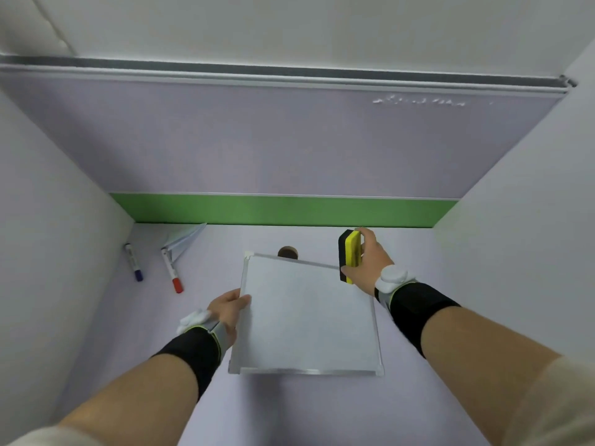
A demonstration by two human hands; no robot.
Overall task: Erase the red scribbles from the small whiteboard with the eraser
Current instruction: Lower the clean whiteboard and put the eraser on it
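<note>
The small whiteboard (309, 317) with a metal frame is held tilted above the desk; its white face shows no red marks. My left hand (229, 309) grips the board's left edge, thumb on the face. My right hand (370, 259) is shut on the yellow and black eraser (349, 255), held upright at the board's far right corner, its black felt side facing left.
A blue-capped marker (133, 262) and a red-capped marker (172, 270) lie on the desk at the left, beside a folded paper plane (185, 241). A brown round object (287, 252) peeks out behind the board. White partition walls stand left and right, a green strip at the back.
</note>
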